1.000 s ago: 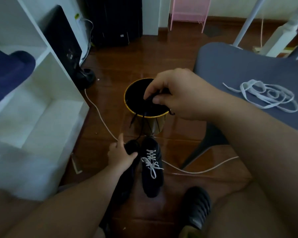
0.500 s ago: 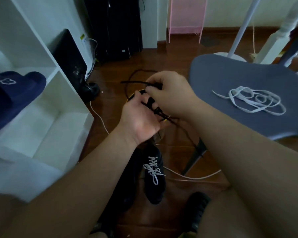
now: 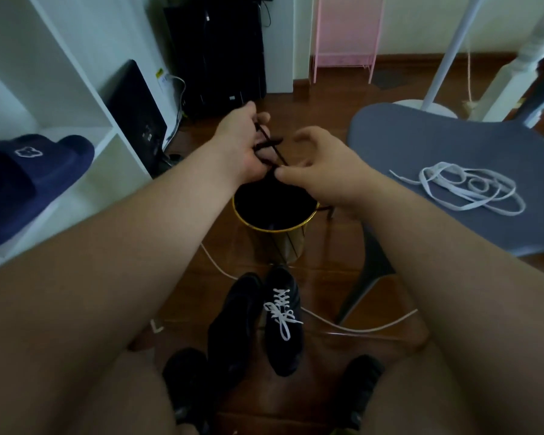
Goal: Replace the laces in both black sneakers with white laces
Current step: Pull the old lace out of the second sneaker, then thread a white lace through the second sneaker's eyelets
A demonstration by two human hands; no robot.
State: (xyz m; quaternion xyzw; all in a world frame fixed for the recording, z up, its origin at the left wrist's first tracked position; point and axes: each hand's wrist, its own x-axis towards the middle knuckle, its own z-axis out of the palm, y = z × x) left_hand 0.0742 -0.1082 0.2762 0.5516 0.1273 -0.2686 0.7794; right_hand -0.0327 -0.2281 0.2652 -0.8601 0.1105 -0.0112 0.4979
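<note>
Two black sneakers stand side by side on the wooden floor. The right sneaker (image 3: 284, 321) carries a tied white lace; the left sneaker (image 3: 233, 321) shows no lace. Both hands are raised over a gold-rimmed bin (image 3: 275, 229). My left hand (image 3: 242, 142) grips a black lace (image 3: 269, 144) wound around its fingers. My right hand (image 3: 321, 167) pinches the same black lace between thumb and fingertips. A loose white lace (image 3: 465, 189) lies in a heap on the grey chair seat (image 3: 421, 142).
A white shelf unit (image 3: 76, 98) with a navy slipper (image 3: 29, 180) stands at the left. A white cable (image 3: 358, 328) runs across the floor behind the sneakers. My feet in black shoes (image 3: 186, 378) rest at the bottom. A dark case and a pink rack stand at the back.
My left hand left the unlaced sneaker and rose to the black lace over the bin. Both hands now handle the lace, the left having slid farther back and apart from the right.
</note>
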